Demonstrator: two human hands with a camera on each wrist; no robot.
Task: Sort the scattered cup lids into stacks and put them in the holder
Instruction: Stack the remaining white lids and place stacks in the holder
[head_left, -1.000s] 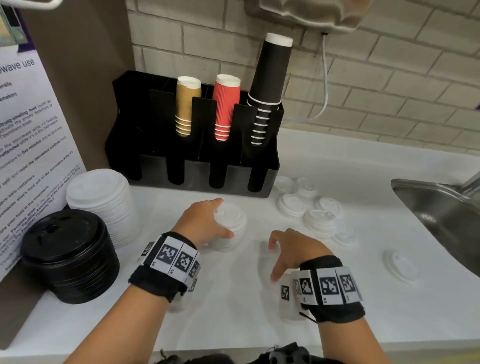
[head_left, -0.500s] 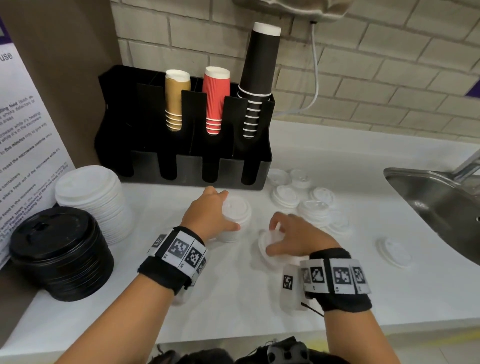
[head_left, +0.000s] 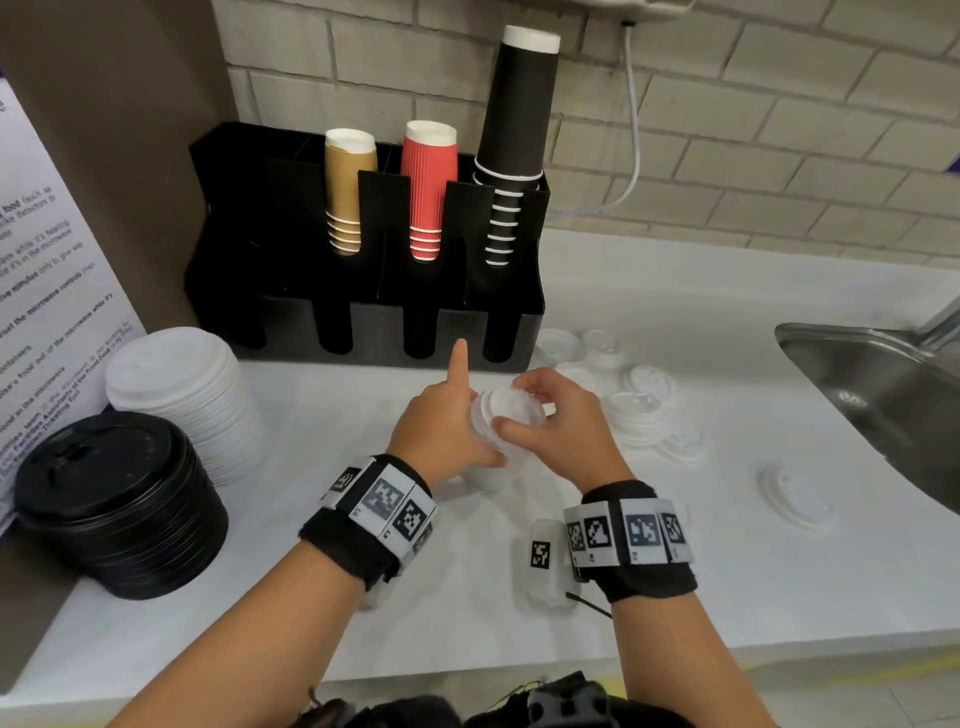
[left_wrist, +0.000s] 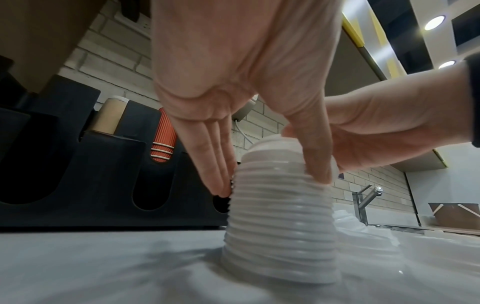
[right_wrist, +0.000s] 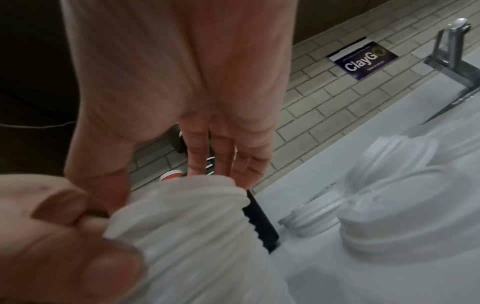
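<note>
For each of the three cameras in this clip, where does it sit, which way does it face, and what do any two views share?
Head: worn high, looks down at the counter; both hands and forearms show.
Left wrist: low by the counter, looks along the left hand at the small lid stack.
Right wrist: looks along the right hand down at that stack.
Shared: all three show the stack and the black cup holder.

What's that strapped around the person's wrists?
Both forearms are bare, no sleeves or gloves. Each wrist wears a black fabric band ringed with white tiles printed with black square codes. A small white box bearing another code sits beside the right band, with a thin black cable trailing from it.
</note>
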